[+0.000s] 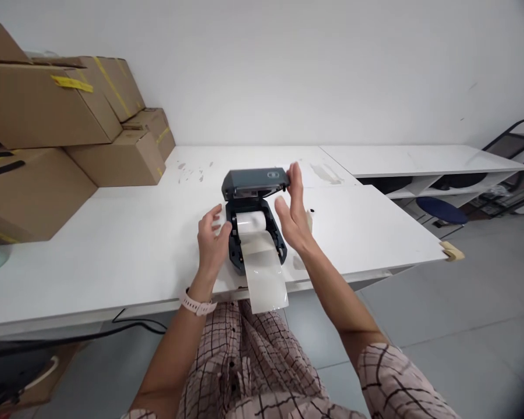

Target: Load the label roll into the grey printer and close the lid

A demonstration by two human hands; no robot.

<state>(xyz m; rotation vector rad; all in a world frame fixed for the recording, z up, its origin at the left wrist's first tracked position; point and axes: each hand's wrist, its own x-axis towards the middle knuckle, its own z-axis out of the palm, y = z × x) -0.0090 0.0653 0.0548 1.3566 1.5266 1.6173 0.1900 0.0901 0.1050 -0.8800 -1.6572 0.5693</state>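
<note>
A dark grey label printer [234,256] stands near the table's front edge with its lid [253,179] tilted up. Inside it lies a white label roll [250,222], and a strip of label paper [265,282] runs from it toward me, hanging past the table edge. My left hand [212,237] is at the printer's left side, fingers apart, the thumb by the housing. At the lid's right end is my right hand [295,212], its fingertips against the lid and the thumb spread away. Whether the left fingers touch the housing is hard to see.
Several cardboard boxes [48,105] are stacked on the left of the white table [135,244]. A small dark-tipped object [310,219] lies behind my right hand. To the right are a shelf unit [445,189] and a blue stool [441,209]. Black cables [135,325] hang below the table.
</note>
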